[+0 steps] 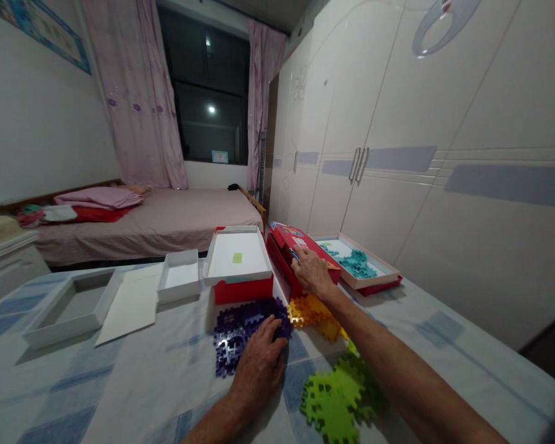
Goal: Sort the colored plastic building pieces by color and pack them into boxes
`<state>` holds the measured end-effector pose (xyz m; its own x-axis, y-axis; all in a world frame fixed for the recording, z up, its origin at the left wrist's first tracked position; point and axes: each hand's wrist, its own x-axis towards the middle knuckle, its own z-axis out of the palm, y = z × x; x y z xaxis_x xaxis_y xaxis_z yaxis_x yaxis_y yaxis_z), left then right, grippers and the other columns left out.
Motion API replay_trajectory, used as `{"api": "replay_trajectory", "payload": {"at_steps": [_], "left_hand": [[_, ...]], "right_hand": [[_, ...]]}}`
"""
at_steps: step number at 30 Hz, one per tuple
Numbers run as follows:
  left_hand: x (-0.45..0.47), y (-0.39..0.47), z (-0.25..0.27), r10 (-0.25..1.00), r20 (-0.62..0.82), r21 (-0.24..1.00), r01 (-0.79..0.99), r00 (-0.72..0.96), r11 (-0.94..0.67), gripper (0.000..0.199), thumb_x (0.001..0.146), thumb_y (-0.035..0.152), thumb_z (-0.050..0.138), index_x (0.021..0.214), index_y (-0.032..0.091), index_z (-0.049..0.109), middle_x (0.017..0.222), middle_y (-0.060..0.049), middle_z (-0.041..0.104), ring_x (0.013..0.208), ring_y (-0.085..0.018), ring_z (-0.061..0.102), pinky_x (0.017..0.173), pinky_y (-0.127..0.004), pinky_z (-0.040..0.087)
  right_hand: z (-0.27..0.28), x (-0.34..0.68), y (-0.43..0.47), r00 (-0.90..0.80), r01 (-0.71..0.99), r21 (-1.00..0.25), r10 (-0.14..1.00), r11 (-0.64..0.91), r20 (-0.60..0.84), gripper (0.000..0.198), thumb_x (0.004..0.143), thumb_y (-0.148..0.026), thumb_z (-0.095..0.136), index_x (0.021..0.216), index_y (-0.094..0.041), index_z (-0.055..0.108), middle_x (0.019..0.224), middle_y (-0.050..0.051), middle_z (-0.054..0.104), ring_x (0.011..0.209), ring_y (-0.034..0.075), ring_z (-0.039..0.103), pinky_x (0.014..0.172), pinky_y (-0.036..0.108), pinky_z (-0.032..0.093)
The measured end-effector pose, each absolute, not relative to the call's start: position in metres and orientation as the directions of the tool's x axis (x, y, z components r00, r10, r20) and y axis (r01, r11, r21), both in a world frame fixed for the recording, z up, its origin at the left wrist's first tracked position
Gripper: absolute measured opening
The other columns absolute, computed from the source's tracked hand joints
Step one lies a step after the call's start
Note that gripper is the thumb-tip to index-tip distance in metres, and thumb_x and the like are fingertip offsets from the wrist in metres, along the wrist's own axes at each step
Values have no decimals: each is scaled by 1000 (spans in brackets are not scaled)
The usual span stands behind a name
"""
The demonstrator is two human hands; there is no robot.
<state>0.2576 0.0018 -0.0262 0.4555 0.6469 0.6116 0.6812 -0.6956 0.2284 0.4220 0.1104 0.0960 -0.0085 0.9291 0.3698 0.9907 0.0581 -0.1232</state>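
My left hand (pixel 261 354) lies over the right side of a pile of dark purple interlocking plastic pieces (pixel 234 336), its fingers loosely spread and touching them. Reaching forward, my right hand (pixel 311 270) is at the red box (pixel 282 259), with its fingers closed around a slim blue-and-white thing that looks like a pen (pixel 294 253). Its far end shows at the fingertips against the box. Yellow-orange pieces (pixel 312 311) lie below my right wrist. Bright green pieces (pixel 335 398) are nearer me, partly hidden by my right forearm.
A white tray (pixel 213 271) with a green label sits on a red box. To the right, another tray (pixel 383 280) holds teal pieces. White boxes (pixel 178 290) (pixel 37 333) and a flat card (pixel 129 308) are at left. A bed (pixel 189 216) and wardrobe (pixel 398 123) stand beyond.
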Motion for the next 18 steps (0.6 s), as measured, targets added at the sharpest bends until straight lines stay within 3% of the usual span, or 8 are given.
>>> {"api": "replay_trajectory", "payload": {"at_steps": [7, 10, 15, 18], "left_hand": [[257, 0, -25, 653, 599, 228, 684, 463, -694, 27, 75, 4, 49, 92, 17, 66, 127, -14, 58, 125, -31, 50, 97, -50, 50], [258, 0, -24, 656, 599, 231, 686, 458, -690, 28, 75, 3, 49, 92, 17, 66, 126, -15, 58, 124, -32, 50, 97, -50, 50], [259, 2, -27, 635, 625, 221, 677, 454, -702, 28, 74, 4, 48, 91, 18, 66, 125, -14, 59, 124, -30, 51, 96, -50, 51], [258, 1, -28, 643, 620, 220, 688, 449, -692, 29, 75, 4, 47, 92, 19, 66, 127, -13, 58, 125, -30, 50, 97, -50, 50]], "right_hand": [[84, 417, 113, -79, 996, -20, 946, 90, 316, 50, 92, -28, 30, 142, -30, 34, 135, 14, 47, 121, 35, 43, 91, 61, 36], [84, 419, 115, -145, 988, -10, 954, 153, 263, 47, 95, -34, 27, 141, -31, 35, 139, 13, 45, 123, 33, 42, 92, 59, 36], [85, 425, 115, -235, 972, 27, 952, 234, 197, 45, 96, -41, 27, 139, -36, 39, 150, 7, 33, 135, 32, 30, 99, 58, 30], [81, 424, 119, -225, 974, 2, 958, 228, 175, 52, 95, -49, 27, 143, -31, 34, 151, 11, 31, 137, 33, 28, 101, 59, 28]]}}
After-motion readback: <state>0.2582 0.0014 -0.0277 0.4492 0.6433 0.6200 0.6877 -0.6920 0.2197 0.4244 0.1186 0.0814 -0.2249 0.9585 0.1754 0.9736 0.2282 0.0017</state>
